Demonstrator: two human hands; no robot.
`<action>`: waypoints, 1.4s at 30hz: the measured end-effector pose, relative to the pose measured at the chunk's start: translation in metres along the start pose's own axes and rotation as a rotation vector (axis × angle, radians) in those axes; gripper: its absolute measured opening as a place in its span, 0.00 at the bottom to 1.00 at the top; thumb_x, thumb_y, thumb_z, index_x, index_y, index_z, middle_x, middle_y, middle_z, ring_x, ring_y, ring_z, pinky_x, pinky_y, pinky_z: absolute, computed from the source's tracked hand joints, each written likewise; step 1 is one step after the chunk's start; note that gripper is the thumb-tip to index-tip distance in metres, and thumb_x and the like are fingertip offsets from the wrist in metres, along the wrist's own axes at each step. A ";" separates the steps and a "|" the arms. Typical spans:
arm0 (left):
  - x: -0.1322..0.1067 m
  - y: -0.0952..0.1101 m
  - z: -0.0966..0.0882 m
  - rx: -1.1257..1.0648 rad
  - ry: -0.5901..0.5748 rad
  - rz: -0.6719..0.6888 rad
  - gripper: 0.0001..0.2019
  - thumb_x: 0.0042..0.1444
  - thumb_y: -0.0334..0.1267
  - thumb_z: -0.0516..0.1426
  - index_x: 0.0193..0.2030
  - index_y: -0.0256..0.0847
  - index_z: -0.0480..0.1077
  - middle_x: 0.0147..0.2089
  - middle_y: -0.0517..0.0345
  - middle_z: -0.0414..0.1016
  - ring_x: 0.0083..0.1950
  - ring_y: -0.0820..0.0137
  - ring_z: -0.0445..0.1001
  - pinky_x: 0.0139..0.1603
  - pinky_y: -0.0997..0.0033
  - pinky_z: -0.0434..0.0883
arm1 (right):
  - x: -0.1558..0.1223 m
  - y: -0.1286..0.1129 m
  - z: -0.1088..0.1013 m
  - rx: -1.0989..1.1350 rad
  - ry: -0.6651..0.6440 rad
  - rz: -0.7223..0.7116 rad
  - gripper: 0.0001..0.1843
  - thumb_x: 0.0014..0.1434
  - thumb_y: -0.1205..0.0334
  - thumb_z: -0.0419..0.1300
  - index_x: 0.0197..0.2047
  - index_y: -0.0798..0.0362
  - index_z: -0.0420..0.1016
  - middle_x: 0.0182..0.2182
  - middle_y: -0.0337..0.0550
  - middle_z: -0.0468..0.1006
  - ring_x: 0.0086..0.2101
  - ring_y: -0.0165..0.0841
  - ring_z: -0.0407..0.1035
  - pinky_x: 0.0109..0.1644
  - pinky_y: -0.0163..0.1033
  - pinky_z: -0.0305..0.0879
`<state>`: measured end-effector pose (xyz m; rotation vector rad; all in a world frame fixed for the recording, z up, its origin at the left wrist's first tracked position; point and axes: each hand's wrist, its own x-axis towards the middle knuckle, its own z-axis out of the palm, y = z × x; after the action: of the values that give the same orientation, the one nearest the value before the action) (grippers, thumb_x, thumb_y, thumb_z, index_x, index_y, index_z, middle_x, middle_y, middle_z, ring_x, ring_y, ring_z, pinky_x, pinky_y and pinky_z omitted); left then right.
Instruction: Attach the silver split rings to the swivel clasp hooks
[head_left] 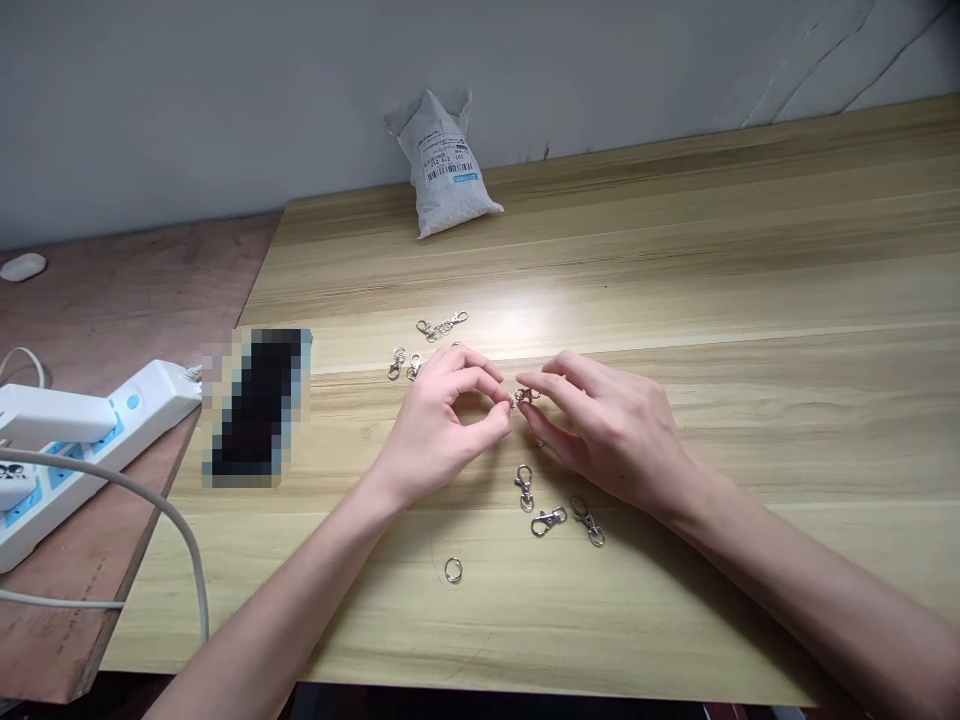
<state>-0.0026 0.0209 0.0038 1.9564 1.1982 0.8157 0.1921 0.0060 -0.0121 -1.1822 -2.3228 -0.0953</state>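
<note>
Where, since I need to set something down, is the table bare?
Widest bare patch: the table, right of the bag and beyond the right hand. Smaller: between bag and pixelated object. Crowded: beside the left hand and below the right, among clasps.

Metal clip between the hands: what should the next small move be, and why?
Perhaps steady the metal clip with the right hand and firmly pinch its left end with the left hand: the right fingertips grip it, and the left fingertips sit at that end.
</note>
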 end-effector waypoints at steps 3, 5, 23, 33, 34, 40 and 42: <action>0.000 0.000 0.000 -0.033 0.000 -0.012 0.04 0.53 0.29 0.60 0.30 0.41 0.73 0.42 0.56 0.72 0.46 0.68 0.72 0.50 0.60 0.70 | 0.001 -0.001 -0.001 -0.030 0.001 -0.019 0.10 0.64 0.64 0.54 0.40 0.55 0.77 0.32 0.44 0.76 0.28 0.30 0.65 0.28 0.37 0.53; -0.001 0.001 0.001 -0.037 -0.008 0.000 0.04 0.53 0.29 0.60 0.30 0.40 0.73 0.42 0.56 0.72 0.46 0.68 0.72 0.51 0.60 0.69 | 0.002 -0.002 -0.003 -0.044 -0.009 -0.036 0.11 0.64 0.65 0.53 0.38 0.55 0.77 0.29 0.43 0.76 0.28 0.31 0.64 0.29 0.37 0.53; -0.005 0.008 0.008 0.187 0.175 0.161 0.03 0.54 0.30 0.59 0.32 0.41 0.72 0.39 0.57 0.73 0.45 0.66 0.70 0.51 0.57 0.66 | 0.001 -0.019 0.003 0.009 -0.055 0.082 0.18 0.64 0.63 0.51 0.23 0.55 0.69 0.19 0.39 0.70 0.21 0.28 0.59 0.26 0.38 0.47; -0.002 0.002 0.004 0.422 0.240 0.256 0.03 0.56 0.32 0.59 0.33 0.43 0.73 0.40 0.58 0.76 0.44 0.64 0.72 0.49 0.58 0.64 | -0.001 -0.013 0.008 0.263 -0.159 0.077 0.18 0.69 0.63 0.44 0.32 0.56 0.70 0.26 0.41 0.71 0.23 0.27 0.57 0.25 0.36 0.47; -0.002 0.002 0.004 0.431 0.242 0.270 0.03 0.56 0.32 0.59 0.33 0.44 0.73 0.40 0.58 0.76 0.44 0.64 0.72 0.49 0.58 0.64 | 0.000 -0.011 0.008 0.319 -0.176 0.078 0.17 0.69 0.63 0.44 0.33 0.56 0.70 0.27 0.41 0.72 0.24 0.27 0.58 0.26 0.35 0.48; -0.003 0.002 0.001 0.461 0.276 0.339 0.03 0.55 0.32 0.60 0.34 0.45 0.74 0.39 0.59 0.77 0.42 0.64 0.72 0.46 0.58 0.63 | 0.003 -0.007 0.008 0.640 -0.185 0.149 0.16 0.69 0.62 0.45 0.31 0.54 0.65 0.25 0.37 0.66 0.25 0.26 0.56 0.31 0.34 0.54; -0.002 0.001 0.000 0.466 0.286 0.351 0.03 0.55 0.32 0.60 0.34 0.46 0.74 0.39 0.59 0.77 0.42 0.64 0.71 0.45 0.59 0.63 | 0.004 -0.007 0.008 0.673 -0.177 0.160 0.16 0.69 0.62 0.45 0.30 0.54 0.64 0.24 0.36 0.63 0.25 0.26 0.54 0.31 0.35 0.54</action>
<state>-0.0029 0.0186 0.0049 2.5460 1.3146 1.0988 0.1816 0.0075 -0.0159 -1.0338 -2.1166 0.8112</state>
